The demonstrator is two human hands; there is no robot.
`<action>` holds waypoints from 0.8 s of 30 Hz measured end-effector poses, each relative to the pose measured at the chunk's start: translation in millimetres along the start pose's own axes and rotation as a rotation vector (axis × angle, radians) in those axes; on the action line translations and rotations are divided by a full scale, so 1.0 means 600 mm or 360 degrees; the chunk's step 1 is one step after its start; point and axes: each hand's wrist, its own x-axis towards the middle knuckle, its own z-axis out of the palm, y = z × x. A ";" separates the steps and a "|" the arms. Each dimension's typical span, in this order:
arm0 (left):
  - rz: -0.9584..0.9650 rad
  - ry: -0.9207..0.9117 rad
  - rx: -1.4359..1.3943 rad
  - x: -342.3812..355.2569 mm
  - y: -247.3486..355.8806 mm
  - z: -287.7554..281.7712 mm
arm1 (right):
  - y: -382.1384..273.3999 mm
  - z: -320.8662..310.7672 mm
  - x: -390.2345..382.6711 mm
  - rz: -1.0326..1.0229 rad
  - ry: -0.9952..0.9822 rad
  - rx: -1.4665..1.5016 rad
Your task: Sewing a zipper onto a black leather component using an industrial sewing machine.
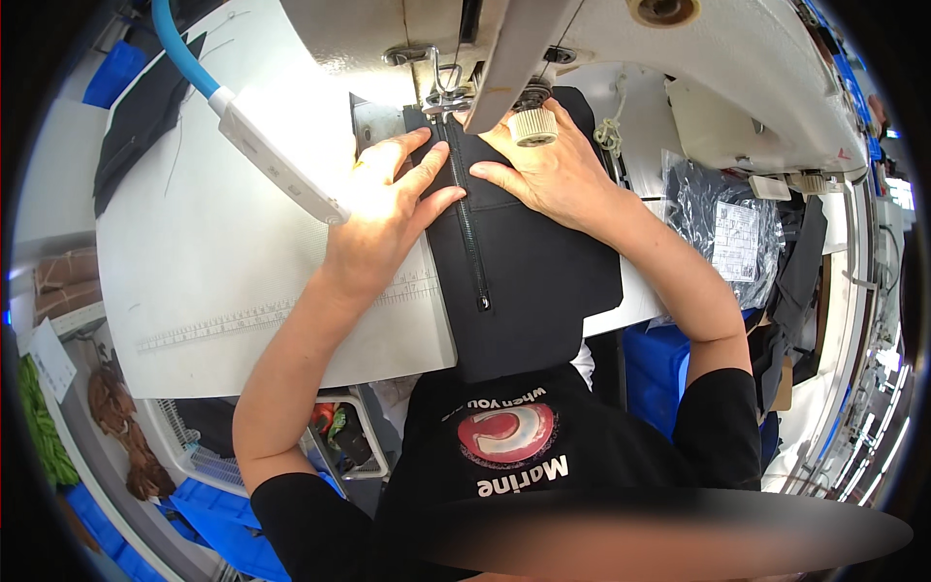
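Observation:
A black fabric piece (543, 262) lies on the white sewing table, its far end under the sewing machine's needle area. A zipper (466, 233) runs lengthwise along it, with the pull at the near end. My left hand (388, 199) rests on the fabric's left edge, fingers stretched out beside the zipper near the presser foot (444, 101). My right hand (553, 175) lies on the fabric to the right of the zipper, thumb extended toward it. Its other fingertips are partly hidden behind the machine head. Both hands press on the cloth without gripping it.
A lit lamp (276, 160) on a blue flexible neck hangs over the left of the table, which bears a printed ruler (242, 318). Black fabric (145, 126) lies at far left. A clear plastic bag (722, 218) sits at right, above a blue bin (652, 373).

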 end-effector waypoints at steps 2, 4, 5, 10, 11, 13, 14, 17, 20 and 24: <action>0.0016 -0.0026 0.0002 -0.002 0.000 -0.002 | 0.001 -0.002 0.001 -0.0002 -0.0014 0.0035; 0.0022 -0.0029 -0.0004 -0.003 0.000 -0.003 | 0.001 -0.005 0.002 -0.0100 0.0064 0.0057; 0.0014 -0.0050 -0.0009 -0.004 -0.001 -0.004 | 0.001 -0.006 0.003 -0.0059 0.0047 0.0044; 0.0035 -0.0049 -0.0003 -0.008 -0.003 -0.003 | 0.000 -0.008 0.004 -0.0061 0.0087 0.0066; 0.0041 -0.0053 -0.0004 -0.007 -0.003 -0.003 | 0.000 -0.009 0.004 -0.0055 0.0087 0.0065; 0.0056 -0.0057 -0.0003 -0.005 -0.004 -0.002 | 0.002 -0.008 0.004 -0.0043 0.0059 0.0073; 0.0054 -0.0055 -0.0006 -0.004 -0.004 -0.002 | 0.004 -0.006 0.005 -0.0039 0.0060 0.0071; 0.0061 -0.0063 0.0001 0.000 -0.005 -0.003 | 0.009 -0.003 0.007 -0.0096 0.0115 0.0004; 0.0095 -0.0049 0.0048 0.001 -0.006 -0.002 | 0.013 -0.002 0.007 -0.0085 0.0105 0.0071; 0.0006 -0.0053 -0.0001 -0.005 -0.006 0.001 | 0.013 -0.003 0.005 -0.0087 0.0127 0.0071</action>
